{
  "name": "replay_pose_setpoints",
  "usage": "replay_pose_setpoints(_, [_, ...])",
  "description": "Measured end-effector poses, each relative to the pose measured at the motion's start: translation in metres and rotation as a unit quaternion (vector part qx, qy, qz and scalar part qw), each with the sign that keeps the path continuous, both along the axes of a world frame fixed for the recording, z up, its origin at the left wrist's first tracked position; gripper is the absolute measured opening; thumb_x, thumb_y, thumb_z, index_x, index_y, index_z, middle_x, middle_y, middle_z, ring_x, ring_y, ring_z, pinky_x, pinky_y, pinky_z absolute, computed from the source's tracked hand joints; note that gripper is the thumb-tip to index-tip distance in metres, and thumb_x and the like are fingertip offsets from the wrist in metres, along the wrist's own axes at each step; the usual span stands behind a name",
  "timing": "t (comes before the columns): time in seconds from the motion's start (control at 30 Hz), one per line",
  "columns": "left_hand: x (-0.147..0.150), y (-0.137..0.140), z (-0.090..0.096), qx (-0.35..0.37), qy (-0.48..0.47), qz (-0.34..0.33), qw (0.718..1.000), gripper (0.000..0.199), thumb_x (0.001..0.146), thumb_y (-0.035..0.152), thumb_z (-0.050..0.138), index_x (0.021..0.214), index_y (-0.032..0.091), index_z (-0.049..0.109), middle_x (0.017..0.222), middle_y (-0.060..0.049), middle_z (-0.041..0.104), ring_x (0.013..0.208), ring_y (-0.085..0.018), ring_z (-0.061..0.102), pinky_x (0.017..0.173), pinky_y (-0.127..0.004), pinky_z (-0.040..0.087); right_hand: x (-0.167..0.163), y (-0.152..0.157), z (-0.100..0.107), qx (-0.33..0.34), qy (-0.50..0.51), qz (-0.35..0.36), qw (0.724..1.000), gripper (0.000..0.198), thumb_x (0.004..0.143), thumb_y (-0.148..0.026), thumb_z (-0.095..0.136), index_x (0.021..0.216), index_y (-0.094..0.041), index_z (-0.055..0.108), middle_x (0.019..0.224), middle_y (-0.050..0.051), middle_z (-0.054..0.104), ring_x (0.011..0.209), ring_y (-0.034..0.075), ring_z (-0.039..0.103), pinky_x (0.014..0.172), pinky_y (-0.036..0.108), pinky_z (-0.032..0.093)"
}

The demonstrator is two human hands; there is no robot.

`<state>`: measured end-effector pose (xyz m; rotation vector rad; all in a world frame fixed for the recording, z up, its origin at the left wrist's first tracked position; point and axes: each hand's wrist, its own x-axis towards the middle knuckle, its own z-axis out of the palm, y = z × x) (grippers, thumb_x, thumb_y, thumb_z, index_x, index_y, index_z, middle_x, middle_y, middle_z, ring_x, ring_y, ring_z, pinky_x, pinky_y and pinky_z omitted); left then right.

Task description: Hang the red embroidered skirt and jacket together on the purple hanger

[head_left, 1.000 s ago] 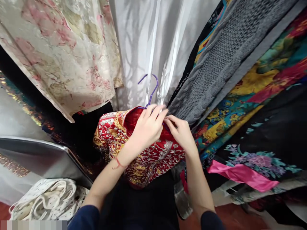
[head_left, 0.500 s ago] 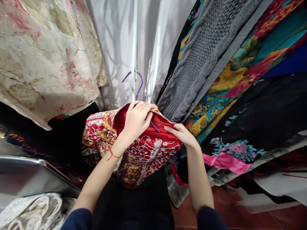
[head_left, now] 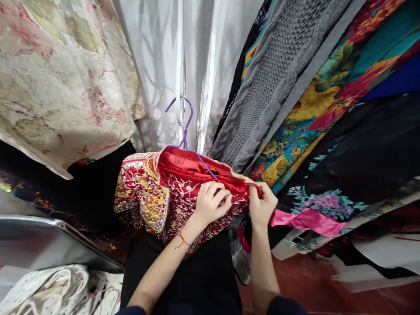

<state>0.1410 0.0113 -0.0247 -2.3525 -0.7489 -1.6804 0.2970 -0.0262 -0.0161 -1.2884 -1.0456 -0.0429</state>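
A red jacket [head_left: 183, 197] with silver and gold embroidery hangs on a purple wire hanger [head_left: 189, 116], its collar turned up toward me and its red lining showing. Inside the back of the neck is a small size label [head_left: 178, 161]. My left hand [head_left: 212, 204] has its fingers curled at the upper edge of the jacket's front; the fingertips are partly hidden. At the right shoulder end, my right hand [head_left: 263, 204] pinches the jacket's edge between thumb and fingers. One hanger arm shows across the neck opening; its right end is out of sight under the cloth.
White straps [head_left: 206, 83] hang before a pale curtain [head_left: 151, 52]; the hanger hooks on one. A floral cream garment [head_left: 65, 83] hangs left. To the right hang a grey knit [head_left: 272, 83] and a black floral garment [head_left: 361, 153]. A metal-edged chair [head_left: 39, 240] stands lower left.
My left hand has moved from the back collar down and right to the jacket's front, uncovering the hanger neck and label. My right hand has shifted slightly right and now pinches the shoulder edge.
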Motion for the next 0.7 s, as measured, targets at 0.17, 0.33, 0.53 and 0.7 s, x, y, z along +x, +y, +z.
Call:
replay_pose_setpoints(0.17, [0.013,0.018,0.003,0.003,0.017,0.008,1.000,0.015,0.098,0.027,0.059,0.092,0.018,0.070,0.093,-0.007,0.070,0.089,-0.018,0.062,0.079,-0.032,0.047,0.007,0.003,-0.017,0.012,0.017,0.007,1.000,0.031,0.092,-0.040,0.059,0.072,-0.017,0.062,0.066,-0.002,0.062,0.064,0.014,0.056,0.067,0.027,0.045])
replay_pose_setpoints(0.33, [0.027,0.043,-0.008,-0.020,0.051,0.044,0.998,0.019,0.100,0.022,0.053,0.102,0.018,0.071,0.099,-0.009,0.070,0.097,-0.020,0.063,0.085,-0.032,0.050,0.013,0.007,0.011,0.069,-0.037,-0.079,0.994,0.030,0.091,-0.041,0.060,0.071,-0.018,0.062,0.064,-0.001,0.061,0.062,0.014,0.056,0.066,0.027,0.045])
replay_pose_setpoints(0.53, [0.017,0.040,-0.004,-0.134,0.000,-0.050,0.990,0.026,0.100,0.017,0.046,0.116,0.015,0.066,0.118,-0.014,0.068,0.112,-0.024,0.062,0.098,-0.041,0.051,-0.005,-0.014,0.020,0.063,-0.063,-0.069,0.994,0.024,0.093,-0.033,0.061,0.073,-0.020,0.061,0.063,-0.003,0.057,0.057,0.012,0.051,0.060,0.025,0.043])
replay_pose_setpoints(0.7, [-0.021,-0.015,-0.011,-0.263,-0.137,-0.249,0.922,0.052,0.102,0.053,0.040,0.140,0.021,0.054,0.143,-0.014,0.059,0.136,-0.026,0.054,0.114,-0.043,0.044,-0.029,-0.035,-0.010,0.066,-0.154,0.034,0.985,0.012,0.093,-0.018,0.061,0.081,-0.021,0.063,0.068,-0.001,0.063,0.059,0.012,0.055,0.058,0.026,0.045])
